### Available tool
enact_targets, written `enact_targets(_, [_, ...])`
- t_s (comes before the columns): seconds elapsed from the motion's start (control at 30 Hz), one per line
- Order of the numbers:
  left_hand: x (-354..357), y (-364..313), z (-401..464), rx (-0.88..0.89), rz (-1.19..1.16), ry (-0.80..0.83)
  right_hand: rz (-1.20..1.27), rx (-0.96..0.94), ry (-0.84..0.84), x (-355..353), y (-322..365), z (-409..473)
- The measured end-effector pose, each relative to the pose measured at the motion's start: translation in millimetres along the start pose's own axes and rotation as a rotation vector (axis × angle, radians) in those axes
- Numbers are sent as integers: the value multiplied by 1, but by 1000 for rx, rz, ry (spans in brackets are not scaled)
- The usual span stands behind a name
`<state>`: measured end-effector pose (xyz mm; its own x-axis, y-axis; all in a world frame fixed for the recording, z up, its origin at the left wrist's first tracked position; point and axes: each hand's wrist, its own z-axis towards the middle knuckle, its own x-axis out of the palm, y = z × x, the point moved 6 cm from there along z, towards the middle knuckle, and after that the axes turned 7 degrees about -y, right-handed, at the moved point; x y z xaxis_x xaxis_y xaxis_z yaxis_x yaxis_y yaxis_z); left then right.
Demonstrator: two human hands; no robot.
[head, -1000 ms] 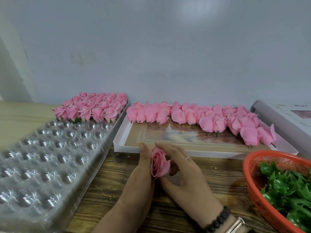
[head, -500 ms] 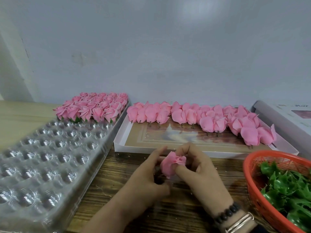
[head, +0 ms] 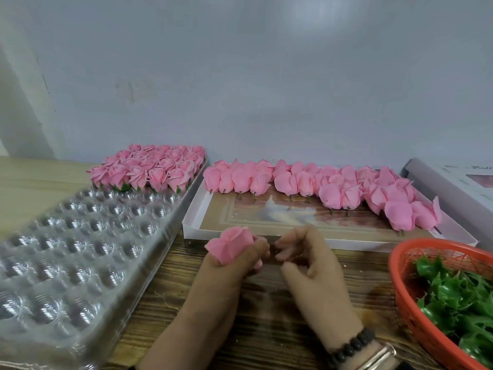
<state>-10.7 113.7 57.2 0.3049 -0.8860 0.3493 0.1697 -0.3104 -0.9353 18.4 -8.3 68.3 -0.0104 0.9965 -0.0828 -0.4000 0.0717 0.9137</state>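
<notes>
Left hand (head: 236, 265): fingers wrapped round one pink rose head (head: 230, 247), held low over the wooden desk (head: 266, 324), bloom tilted up and left.

Right hand (head: 306, 259): just beside it, fingers curled in, nothing visible between them (edges blurred, so a small part cannot be ruled out). Dark bead bracelet (head: 352, 345) at the wrist.

Behind the hands: white shallow box (head: 192, 222) with rows of bare rose heads (head: 330, 194) on short stubs.
Right: red basket (head: 400, 265) of green calyxes (head: 453, 297).
Left: clear blister tray (head: 53, 263), pockets mostly vacant; finished roses (head: 149, 172) with green bases fill its far end.

Step, as judged: bloom shaped, calyx not yet fitted. The next move probably calls for the right hand to fetch one calyx from the basket and align it under the bloom's stub while the left hand steadies the petals without crushing them.
</notes>
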Motion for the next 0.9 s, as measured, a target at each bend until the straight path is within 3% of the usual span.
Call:
enact_targets(0.17, [5, 8, -4, -214, -232, 6, -219, 34, 245, 22, -9, -12])
enact_targets(0.27, [7, 11, -4, -246, -264, 4, -362, -113, 244, 20, -1, -13])
enact_targets(0.43, [10, 14, -5, -302, -289, 38, -377, -213, 250, 20, 6, -11])
enact_targets(0.9, [7, 10, -4, -256, -224, 7, -172, 97, 348, 20, -5, -12])
